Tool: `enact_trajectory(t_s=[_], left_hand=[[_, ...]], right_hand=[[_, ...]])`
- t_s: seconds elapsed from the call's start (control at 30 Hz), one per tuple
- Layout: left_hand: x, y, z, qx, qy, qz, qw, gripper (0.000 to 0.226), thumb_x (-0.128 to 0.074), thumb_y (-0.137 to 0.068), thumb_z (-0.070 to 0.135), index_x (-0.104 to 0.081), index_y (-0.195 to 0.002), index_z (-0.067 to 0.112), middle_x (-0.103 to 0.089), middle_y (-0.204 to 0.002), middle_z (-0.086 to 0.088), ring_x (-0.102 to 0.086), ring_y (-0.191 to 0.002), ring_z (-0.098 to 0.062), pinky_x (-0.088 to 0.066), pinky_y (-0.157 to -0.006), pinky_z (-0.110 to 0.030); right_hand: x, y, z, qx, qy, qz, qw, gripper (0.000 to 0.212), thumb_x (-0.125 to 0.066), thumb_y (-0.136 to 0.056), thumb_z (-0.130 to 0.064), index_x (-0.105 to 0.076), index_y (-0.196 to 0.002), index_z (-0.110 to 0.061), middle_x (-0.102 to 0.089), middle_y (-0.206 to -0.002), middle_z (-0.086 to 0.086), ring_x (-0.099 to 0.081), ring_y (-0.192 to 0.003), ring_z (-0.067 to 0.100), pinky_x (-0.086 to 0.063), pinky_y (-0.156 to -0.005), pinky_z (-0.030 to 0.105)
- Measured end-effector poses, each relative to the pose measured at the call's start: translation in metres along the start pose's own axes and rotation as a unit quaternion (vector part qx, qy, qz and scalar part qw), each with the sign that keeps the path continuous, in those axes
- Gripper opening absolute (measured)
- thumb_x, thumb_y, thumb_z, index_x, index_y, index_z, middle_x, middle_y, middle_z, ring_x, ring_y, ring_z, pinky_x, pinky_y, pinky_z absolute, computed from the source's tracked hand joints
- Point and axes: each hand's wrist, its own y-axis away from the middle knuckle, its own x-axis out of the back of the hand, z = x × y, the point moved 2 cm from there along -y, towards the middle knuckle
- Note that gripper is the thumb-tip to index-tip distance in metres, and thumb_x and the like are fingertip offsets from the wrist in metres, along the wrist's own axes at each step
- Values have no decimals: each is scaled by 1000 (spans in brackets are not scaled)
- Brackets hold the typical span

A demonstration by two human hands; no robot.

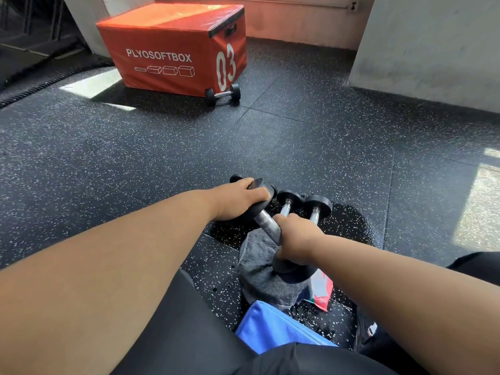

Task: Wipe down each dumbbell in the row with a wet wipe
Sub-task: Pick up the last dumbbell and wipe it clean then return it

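Observation:
A black dumbbell with a knurled metal handle [266,221] lies tilted in front of me. My left hand [238,198] grips its far head from above. My right hand [295,236] is wrapped round the near end of the handle, just above the near head, which rests on a dark grey towel [259,269]. Two more dumbbells [289,200] [317,204] lie side by side just to the right, their near ends hidden behind my right hand. No wet wipe shows in either hand. A red and green wipe packet [322,290] lies beside the towel.
A blue cloth [273,326] lies near my legs. The speckled rubber floor around the dumbbells looks wet [349,226]. An orange plyo box [173,47] stands far ahead with another small dumbbell [223,94] against it. A white wall block [433,44] is at the right.

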Motion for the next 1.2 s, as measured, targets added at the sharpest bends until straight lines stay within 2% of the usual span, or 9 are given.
enact_trajectory(t_s=[0.23,0.4,0.53,0.63,0.73,0.83,0.9,0.97,1.2], left_hand=[[1,2,-2,-5,-7,3,1000,106,-51,-71,85,-30,-165,41,-55,-149,-9,-56,-127,-35,-42,-115,-54],[1,4,2,-19,-9,11,1000,99,-52,-72,83,-40,-159,38,-60,-138,-8,-60,-120,-32,-44,-112,-53],[0,0,0,-19,8,4,1000,71,-53,-73,81,-59,-129,38,-70,-119,-6,-67,-106,-28,-51,-104,-53],[0,-1,-3,-19,21,5,1000,68,-51,-73,82,-60,-125,39,-71,-118,-7,-68,-104,-28,-52,-102,-50],[-1,-3,-6,-16,22,8,1000,77,-52,-71,83,-58,-134,41,-70,-125,-6,-67,-109,-29,-51,-104,-51],[-1,-4,-7,-4,16,4,1000,100,-53,-69,86,-40,-158,42,-61,-144,-6,-62,-123,-33,-46,-112,-53],[0,-2,-6,1,16,2,1000,109,-52,-69,86,-30,-166,42,-55,-153,-8,-59,-129,-34,-44,-115,-53],[1,0,-5,0,15,2,1000,110,-52,-69,85,-28,-167,40,-54,-152,-10,-60,-126,-34,-45,-113,-53],[3,2,1,-8,6,1,1000,101,-50,-73,81,-36,-163,38,-57,-145,-9,-60,-121,-32,-46,-111,-52]], right_hand=[[-1,-5,-2,-10,-121,-91,988,56,-85,-49,-37,-55,-96,-37,-74,-88,-6,-73,-84,18,-63,-87,42],[-5,-2,-6,-33,-79,-28,996,60,-86,-56,-65,-54,-94,-31,-70,-81,-11,-68,-83,19,-50,-92,41],[-8,0,-8,-29,-37,4,999,40,-79,-66,-32,-50,-93,-28,-68,-79,-6,-68,-80,26,-47,-82,40],[-3,-2,-5,-15,-27,-36,999,48,-82,-62,-27,-54,-101,-30,-69,-85,-6,-67,-82,26,-50,-84,39],[4,-5,1,18,-32,-80,996,58,-90,-62,-34,-54,-108,-34,-68,-95,-6,-66,-92,25,-55,-90,40],[16,-10,12,58,-21,-122,991,45,-89,-76,-28,-56,-107,-31,-68,-102,-6,-66,-98,24,-55,-84,36],[25,-13,19,67,-1,-119,991,58,-93,-75,-34,-59,-121,-34,-67,-109,-8,-65,-99,22,-52,-82,33],[30,-15,25,55,5,-94,994,72,-97,-68,-40,-59,-128,-42,-65,-102,-10,-65,-93,19,-55,-81,35],[34,-3,21,68,43,-30,996,55,-79,-86,-36,-59,-137,-34,-62,-82,-10,-62,-87,21,-48,-73,31]])
